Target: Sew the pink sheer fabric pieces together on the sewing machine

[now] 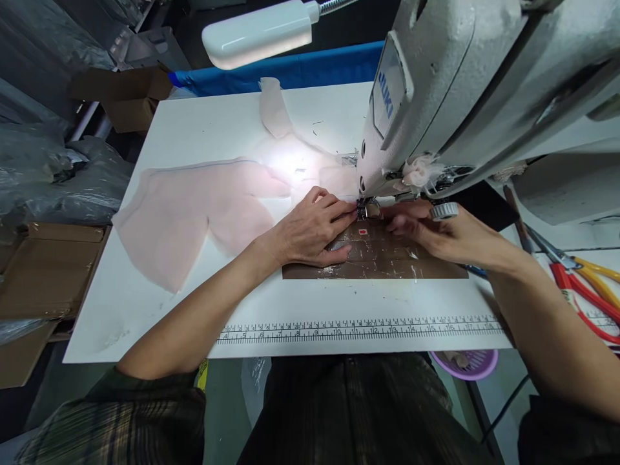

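Cardboard boxes (53, 271) and clear plastic bags (92, 174) crowd the left side of my white table (145, 336). Sheer pale-pink fabric (169, 213) spreads from there toward the sewing machine (436, 97), bright under a white lamp (256, 39). My left hand (312, 229) lies palm down, fingers extended and gripping nothing, fingertips just beside the presser foot (372, 210), thumb over a brown plate (387, 266). Right of the foot, my right hand (431, 232) has its fingers curled; I can't tell whether they pinch the fabric. Red-handled scissors (562, 276) lie beyond my right forearm.
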Tool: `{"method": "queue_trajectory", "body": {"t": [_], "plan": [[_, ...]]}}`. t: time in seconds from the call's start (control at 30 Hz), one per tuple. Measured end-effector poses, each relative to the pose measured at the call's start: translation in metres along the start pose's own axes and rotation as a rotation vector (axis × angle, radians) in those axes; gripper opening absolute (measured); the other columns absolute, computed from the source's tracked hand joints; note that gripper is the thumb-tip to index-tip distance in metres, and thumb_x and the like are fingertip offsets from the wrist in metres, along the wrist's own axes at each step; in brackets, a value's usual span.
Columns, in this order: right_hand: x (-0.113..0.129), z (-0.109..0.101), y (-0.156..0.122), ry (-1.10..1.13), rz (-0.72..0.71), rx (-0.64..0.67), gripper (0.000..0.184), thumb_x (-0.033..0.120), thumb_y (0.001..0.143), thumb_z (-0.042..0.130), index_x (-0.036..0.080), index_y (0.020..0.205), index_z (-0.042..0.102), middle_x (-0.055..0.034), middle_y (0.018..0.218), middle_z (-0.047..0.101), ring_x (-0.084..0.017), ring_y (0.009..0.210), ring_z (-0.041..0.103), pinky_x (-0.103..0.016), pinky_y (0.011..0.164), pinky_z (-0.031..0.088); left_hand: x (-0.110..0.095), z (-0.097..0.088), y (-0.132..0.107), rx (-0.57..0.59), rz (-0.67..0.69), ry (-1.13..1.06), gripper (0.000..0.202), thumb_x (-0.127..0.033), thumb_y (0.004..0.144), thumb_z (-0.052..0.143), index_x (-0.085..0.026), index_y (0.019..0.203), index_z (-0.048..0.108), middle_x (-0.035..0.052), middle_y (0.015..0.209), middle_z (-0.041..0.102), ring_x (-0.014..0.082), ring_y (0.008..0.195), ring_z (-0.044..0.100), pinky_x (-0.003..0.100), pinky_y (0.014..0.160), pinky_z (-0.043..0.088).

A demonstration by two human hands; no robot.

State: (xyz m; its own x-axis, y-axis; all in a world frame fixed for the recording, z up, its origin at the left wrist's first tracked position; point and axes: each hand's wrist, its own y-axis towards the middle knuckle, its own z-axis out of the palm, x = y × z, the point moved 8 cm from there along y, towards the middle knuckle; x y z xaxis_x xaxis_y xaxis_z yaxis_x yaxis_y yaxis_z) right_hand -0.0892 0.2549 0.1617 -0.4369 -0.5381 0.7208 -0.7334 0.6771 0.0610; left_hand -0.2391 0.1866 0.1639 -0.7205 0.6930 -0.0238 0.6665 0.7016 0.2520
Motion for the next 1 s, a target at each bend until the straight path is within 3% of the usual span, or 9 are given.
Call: {"method": "queue_trajectory", "body": {"t": [0.07,0.13,0.33,0.53,0.63,0.73,0.83,0.93,1.0], "plan": [[-0.01,-0.004,0.004,0.024,0.051,-0.1,0.035,0.038,0.1,0.046,0.016,0.094,0.073,-0.0078,0.088,0.073,-0.018,0.083,0.069,-0.03,0.08,0.055,0.002,0.001,0.0,-0.004,-0.011,-0.003,0.049,-0.043,0.094,0.051,-0.01,0.13,0.06,0.0167,0.134,0.061,0.0303,0.107,0.057,0.048,0.095,0.041],[-0.013,-0.006,0.004,-0.002,0.069,-0.161,0.035,0.038,0.1,0.045,0.015,0.088,0.069,-0.0085,0.088,0.072,-0.018,0.08,0.067,-0.03,0.076,0.053,0.003,0.003,-0.001,-0.004,-0.027,-0.015,0.05,-0.044,0.095,0.05,-0.01,0.131,0.058,0.0171,0.135,0.06,0.0313,0.11,0.056,0.049,0.095,0.041],[-0.006,0.003,-0.004,-0.054,0.092,-0.057,0.042,0.056,0.094,0.05,0.016,0.088,0.061,-0.0059,0.081,0.062,-0.017,0.071,0.058,-0.03,0.066,0.049,0.005,0.007,-0.002,-0.006,-0.066,-0.032,0.048,-0.042,0.094,0.049,-0.013,0.132,0.055,0.0179,0.137,0.058,0.0331,0.114,0.055,0.051,0.093,0.043],[-0.017,0.001,-0.003,0.016,0.094,-0.149,0.03,0.045,0.095,0.052,0.02,0.095,0.069,-0.0046,0.08,0.068,-0.02,0.081,0.065,-0.031,0.069,0.055,0.008,0.0,-0.003,-0.118,-0.141,0.041,0.056,-0.038,0.092,0.047,-0.007,0.138,0.043,0.024,0.135,0.057,0.0358,0.121,0.054,0.053,0.098,0.041],[-0.026,0.002,-0.002,0.069,0.108,-0.171,0.025,0.04,0.094,0.054,0.021,0.095,0.071,-0.0053,0.082,0.07,-0.021,0.08,0.067,-0.034,0.073,0.058,0.007,0.003,0.003,-0.079,-0.121,0.051,0.058,-0.033,0.091,0.045,-0.001,0.139,0.038,0.0266,0.136,0.055,0.035,0.126,0.05,0.052,0.105,0.038],[-0.033,0.004,-0.002,0.151,0.146,-0.187,0.022,0.038,0.091,0.058,0.021,0.096,0.072,-0.0059,0.084,0.072,-0.022,0.08,0.069,-0.037,0.074,0.059,0.009,0.011,0.014,0.029,-0.105,0.051,0.045,-0.032,0.094,0.041,-0.003,0.127,0.049,0.0223,0.121,0.062,0.0314,0.117,0.056,0.047,0.108,0.037],[-0.035,0.003,-0.002,0.248,0.171,-0.212,0.022,0.037,0.087,0.063,0.021,0.098,0.073,-0.005,0.08,0.072,-0.022,0.077,0.07,-0.035,0.068,0.059,0.02,0.014,0.023,0.11,-0.134,0.047,0.038,-0.037,0.096,0.039,-0.007,0.11,0.058,0.0167,0.101,0.067,0.0282,0.097,0.062,0.043,0.096,0.044],[-0.038,0.005,-0.001,0.312,0.21,-0.206,0.021,0.038,0.085,0.064,0.021,0.094,0.073,-0.0031,0.072,0.069,-0.022,0.079,0.07,-0.033,0.068,0.058,0.037,0.007,0.027,0.105,-0.149,-0.037,0.032,-0.036,0.095,0.043,-0.012,0.106,0.061,0.0108,0.09,0.067,0.0236,0.083,0.062,0.039,0.084,0.049],[-0.039,0.006,-0.001,0.34,0.224,-0.207,0.021,0.038,0.085,0.064,0.02,0.09,0.073,-0.0028,0.071,0.069,-0.022,0.08,0.07,-0.032,0.069,0.058,0.055,-0.005,0.028,0.035,-0.168,-0.107,0.029,-0.033,0.093,0.047,-0.015,0.11,0.062,0.0089,0.094,0.069,0.0216,0.083,0.062,0.036,0.082,0.05]]}}
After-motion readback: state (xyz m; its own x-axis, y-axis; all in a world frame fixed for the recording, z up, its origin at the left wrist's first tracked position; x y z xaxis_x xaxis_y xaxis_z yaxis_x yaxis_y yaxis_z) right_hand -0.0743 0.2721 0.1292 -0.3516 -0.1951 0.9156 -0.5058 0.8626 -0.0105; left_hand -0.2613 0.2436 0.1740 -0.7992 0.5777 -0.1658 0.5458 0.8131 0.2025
